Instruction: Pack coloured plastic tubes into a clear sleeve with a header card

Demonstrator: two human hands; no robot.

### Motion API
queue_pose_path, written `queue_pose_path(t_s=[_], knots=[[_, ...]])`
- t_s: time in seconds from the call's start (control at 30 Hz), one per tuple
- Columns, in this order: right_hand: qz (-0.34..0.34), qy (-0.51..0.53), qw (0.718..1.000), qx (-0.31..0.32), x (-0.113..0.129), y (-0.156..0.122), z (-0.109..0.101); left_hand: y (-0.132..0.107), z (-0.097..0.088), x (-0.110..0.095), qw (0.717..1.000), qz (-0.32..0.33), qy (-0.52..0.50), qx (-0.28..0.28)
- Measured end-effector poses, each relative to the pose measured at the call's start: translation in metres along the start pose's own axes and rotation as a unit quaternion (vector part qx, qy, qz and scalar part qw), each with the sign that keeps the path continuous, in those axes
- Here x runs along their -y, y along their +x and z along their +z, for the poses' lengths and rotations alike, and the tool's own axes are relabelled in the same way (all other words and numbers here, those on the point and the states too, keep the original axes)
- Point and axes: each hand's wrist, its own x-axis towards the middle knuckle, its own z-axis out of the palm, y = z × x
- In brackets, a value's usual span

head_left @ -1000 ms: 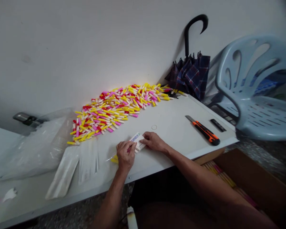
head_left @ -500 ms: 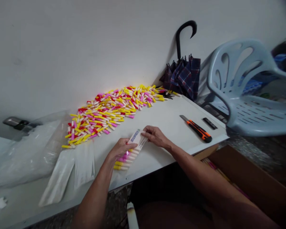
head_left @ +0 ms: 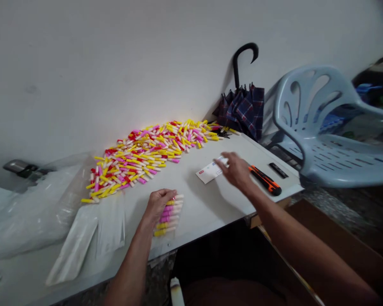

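Observation:
My left hand (head_left: 158,204) rests on a clear packet of pink, yellow and white sticks (head_left: 170,215) lying near the white table's front edge (head_left: 210,231), fingers curled over its top end. My right hand (head_left: 235,170), blurred by motion, is lifted over the table's right part and pinches a white printed card (head_left: 210,172) by its right end. A long heap of loose yellow, pink, red and white sticks (head_left: 147,153) lies along the wall behind both hands.
Flat clear sleeves (head_left: 83,238) and a crumpled plastic bag (head_left: 35,204) lie at the left. An orange utility knife (head_left: 264,180) and a small black bar (head_left: 278,170) sit at the table's right end. Beyond stand a plaid umbrella (head_left: 242,106), a pale blue chair (head_left: 325,127) and a cardboard box (head_left: 344,250).
My right hand has pulled the white card off the packet and carried it right and away from me. The left hand stays pressed on the packet.

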Motion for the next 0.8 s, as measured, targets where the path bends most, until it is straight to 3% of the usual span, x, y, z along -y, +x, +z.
queue_pose_path(t_s=[0.03,0.1,0.13,0.17,0.27,0.37,0.43,0.5,0.6,0.7,0.8], knots=[[-0.016,0.079,0.993,0.092,0.012,-0.018,0.010,-0.001,0.003,-0.004,1.000,0.003,-0.007,-0.004],[-0.006,0.243,0.924,0.296,0.033,-0.049,0.031,-0.002,0.011,-0.011,1.000,0.009,-0.014,-0.008],[0.011,0.307,0.886,0.347,0.041,-0.062,0.040,-0.003,0.015,-0.015,1.000,0.012,-0.012,-0.005],[0.024,0.353,0.866,0.354,0.046,-0.073,0.049,-0.005,0.019,-0.018,1.000,0.019,-0.007,-0.002],[0.069,0.430,0.851,0.293,0.049,-0.093,0.061,-0.011,0.033,-0.023,0.997,0.061,0.048,0.004],[0.103,0.466,0.843,0.250,0.038,-0.102,0.051,-0.017,0.049,-0.024,0.987,0.096,0.129,0.008],[0.093,0.467,0.849,0.228,0.029,-0.107,0.034,-0.019,0.063,-0.024,0.985,0.104,0.136,0.005],[0.055,0.441,0.877,0.182,0.023,-0.112,0.011,-0.022,0.080,-0.027,0.987,0.110,0.119,0.022],[0.027,0.398,0.911,0.101,0.017,-0.122,-0.028,-0.030,0.107,-0.036,0.981,0.127,0.089,0.115],[0.055,0.411,0.906,0.087,0.013,-0.132,-0.064,-0.039,0.133,-0.043,0.966,0.174,0.069,0.180],[0.100,0.446,0.881,0.121,0.009,-0.142,-0.092,-0.047,0.158,-0.044,0.962,0.209,0.024,0.174]])
